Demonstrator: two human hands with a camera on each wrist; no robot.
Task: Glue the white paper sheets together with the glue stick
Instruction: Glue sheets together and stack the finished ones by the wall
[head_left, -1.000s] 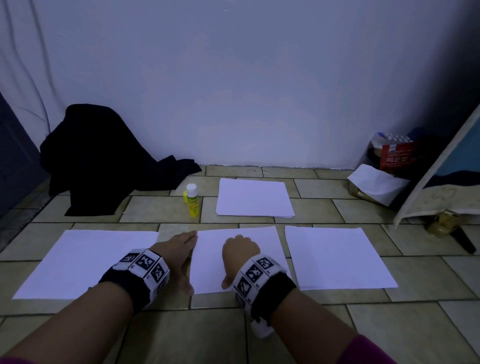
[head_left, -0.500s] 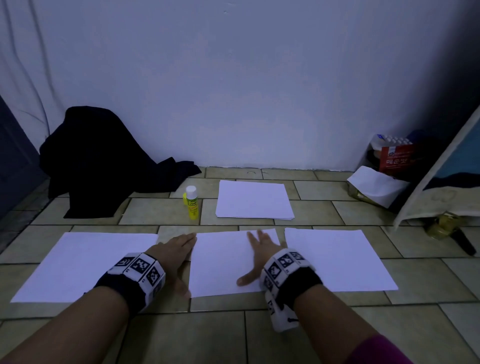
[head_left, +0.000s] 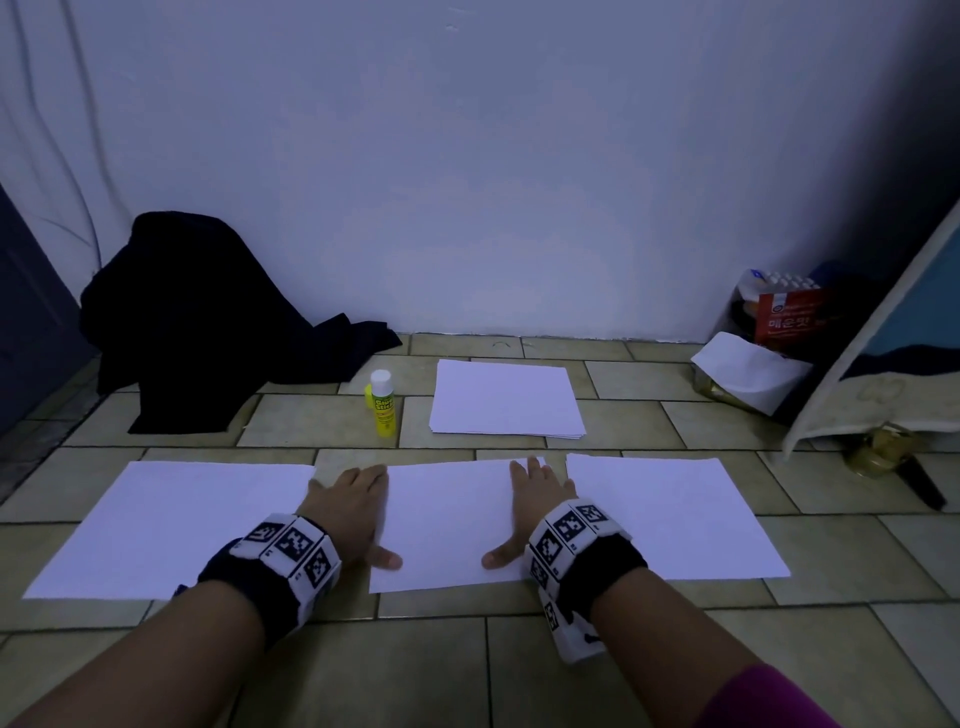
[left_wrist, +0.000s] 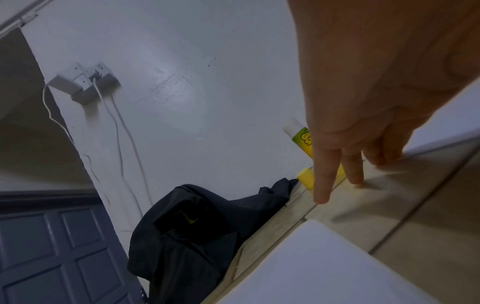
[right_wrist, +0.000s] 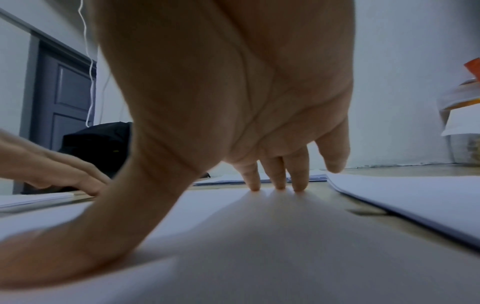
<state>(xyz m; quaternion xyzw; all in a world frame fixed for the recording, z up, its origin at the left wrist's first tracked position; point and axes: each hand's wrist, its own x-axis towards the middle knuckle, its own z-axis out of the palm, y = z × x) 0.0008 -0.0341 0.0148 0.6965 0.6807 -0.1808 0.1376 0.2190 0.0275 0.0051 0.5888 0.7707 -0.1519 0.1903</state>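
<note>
A: Start low in the frame. What do the hands do?

B: The right hand (head_left: 537, 499) now lies flat on the right edge of the middle sheet (head_left: 452, 525), just below centre. 1 second ago it was curled into a fist near that sheet's left half; it has since opened and slid across. Its grip is spread, fingers (right_wrist: 278, 181) straight, tips pressing the far edge, clamped on nothing.

A: And the other?

B: The left hand (head_left: 348, 506) stays put at the sheet's left edge, thumb on the paper, fingers (left_wrist: 322, 185) straight on the floor tiles (head_left: 467, 654). Its grip is apart too, empty.

A: So what does that mean?

B: I judge it a smoothing or squaring pass, pinning the middle sheet from both sides. No glue is in hand.

A: Further up?

B: The left sheet (head_left: 171, 525) and right sheet (head_left: 670, 514) flank it, apart from it. Above centre stands the glue stick (head_left: 383, 402), upright and capped, untouched, just left of the paper stack (head_left: 504, 397). A dark cloth (head_left: 208, 332) sits upper left.

A: Next?

B: Probably 1 hand must reach for the stick.
</note>
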